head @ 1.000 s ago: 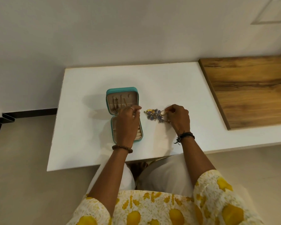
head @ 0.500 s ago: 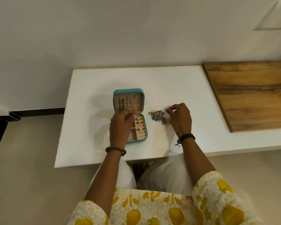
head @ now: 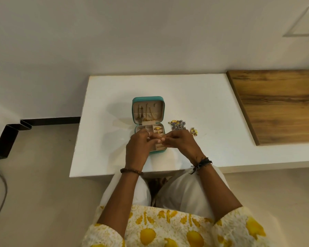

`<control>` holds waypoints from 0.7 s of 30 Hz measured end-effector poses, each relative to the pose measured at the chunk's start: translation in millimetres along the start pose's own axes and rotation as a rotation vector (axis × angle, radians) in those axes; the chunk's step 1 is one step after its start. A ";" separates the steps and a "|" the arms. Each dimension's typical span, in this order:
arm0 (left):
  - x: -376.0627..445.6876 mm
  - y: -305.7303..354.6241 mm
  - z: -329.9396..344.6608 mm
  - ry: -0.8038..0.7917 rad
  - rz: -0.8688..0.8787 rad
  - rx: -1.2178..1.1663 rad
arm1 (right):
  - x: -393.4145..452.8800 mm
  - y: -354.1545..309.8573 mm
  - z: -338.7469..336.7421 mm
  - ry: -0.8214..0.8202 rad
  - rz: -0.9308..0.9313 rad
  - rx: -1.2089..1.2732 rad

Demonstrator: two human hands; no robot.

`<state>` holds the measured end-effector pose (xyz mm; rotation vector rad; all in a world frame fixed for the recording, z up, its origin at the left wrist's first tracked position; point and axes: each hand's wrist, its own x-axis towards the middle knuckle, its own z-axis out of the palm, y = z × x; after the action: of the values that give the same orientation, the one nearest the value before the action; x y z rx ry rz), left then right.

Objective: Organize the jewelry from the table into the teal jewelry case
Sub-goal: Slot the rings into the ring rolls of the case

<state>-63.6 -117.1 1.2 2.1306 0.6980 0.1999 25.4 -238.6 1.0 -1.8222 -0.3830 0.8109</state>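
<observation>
Both hands meet over the open case on the white table (head: 194,97).

I see the wooden board (head: 278,104) at the right, then the teal case (head: 148,99), lid up. My left hand (head: 137,147) and right hand (head: 180,141) touch fingertips above its tray, fingers curled; whether they pinch anything I cannot tell. Loose jewelry (head: 178,124) lies just right of the case, gold rings (head: 157,128) in the tray.

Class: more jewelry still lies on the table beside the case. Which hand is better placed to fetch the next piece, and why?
Right. The right hand sits just below the loose jewelry, which lies right of the case. The left hand is over the case's left side, farther away.
</observation>
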 end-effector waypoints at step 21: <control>2.4 -4.4 9.2 -0.025 0.003 0.291 | 3.8 1.3 7.9 0.036 -0.010 -0.319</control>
<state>-60.0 -120.0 -8.2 2.4059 0.7458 0.0758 22.6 -231.3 -3.2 -2.1253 -0.5208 0.7403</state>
